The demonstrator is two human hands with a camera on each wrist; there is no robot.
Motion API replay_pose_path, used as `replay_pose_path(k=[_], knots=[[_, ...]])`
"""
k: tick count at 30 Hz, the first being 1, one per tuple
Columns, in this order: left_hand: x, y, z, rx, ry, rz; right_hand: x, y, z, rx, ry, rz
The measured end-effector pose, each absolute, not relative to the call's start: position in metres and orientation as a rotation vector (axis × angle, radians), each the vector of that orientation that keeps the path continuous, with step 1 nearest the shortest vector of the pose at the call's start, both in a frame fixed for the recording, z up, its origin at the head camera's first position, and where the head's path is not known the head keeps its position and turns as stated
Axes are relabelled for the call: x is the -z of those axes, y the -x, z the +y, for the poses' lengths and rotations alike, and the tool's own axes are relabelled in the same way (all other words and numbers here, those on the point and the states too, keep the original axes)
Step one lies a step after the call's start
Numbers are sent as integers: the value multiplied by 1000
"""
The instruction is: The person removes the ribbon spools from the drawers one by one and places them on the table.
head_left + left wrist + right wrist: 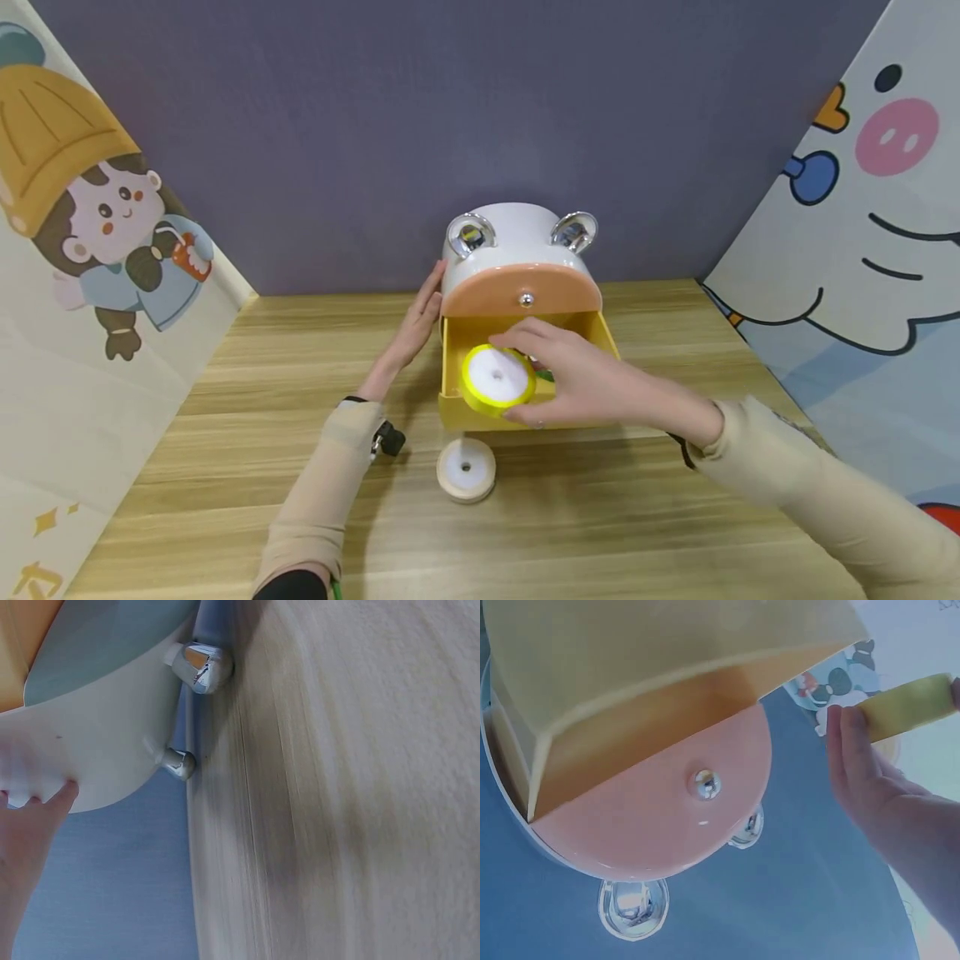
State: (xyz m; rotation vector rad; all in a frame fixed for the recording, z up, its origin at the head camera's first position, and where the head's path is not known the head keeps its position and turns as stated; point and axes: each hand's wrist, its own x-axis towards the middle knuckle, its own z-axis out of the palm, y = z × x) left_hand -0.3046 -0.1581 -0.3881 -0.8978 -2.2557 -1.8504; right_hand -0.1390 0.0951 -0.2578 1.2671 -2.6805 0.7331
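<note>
- Pale wood-grain worktop point(600, 517) runs back to a plain purple-grey wall point(337, 125), with cartoon panels leaning in on either side: a girl in a yellow hat point(90, 217) at the left, a pink-cheeked figure point(862, 208) at the right.
- Against the wall stands a white storage box point(517, 242) with two chrome ears on top, a peach upper drawer front with a small silver knob point(527, 299), and a yellow lower drawer point(457, 350) pulled open.
- Right hand point(577, 375) pinches a roll of yellow ribbon point(497, 379) by its rim, fingers curled round it, holding it over the open drawer.
- Left hand point(416, 325) lies flat against the box's left side, fingers straight, gripping nothing; the left wrist view shows the fingertips point(64, 793) touching the white shell.
- A second, white spool point(466, 469) lies flat on the worktop just in front of the drawer.
- To do this well, I judge the roll should go in flat and clear of the drawer's walls, while the left hand steadies the box against sliding.
- Something green shows in the drawer behind the roll; what it is cannot be told.
</note>
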Motion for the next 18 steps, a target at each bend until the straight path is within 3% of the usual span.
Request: replay_pose_path(k=[5,18], knots=[[407,322,-159,1817,905,-2227,272,120,104,-718,-1327,-2617],[378,296,-157,1841,876,-2289,321,87,122,-844,-1431,-2647]])
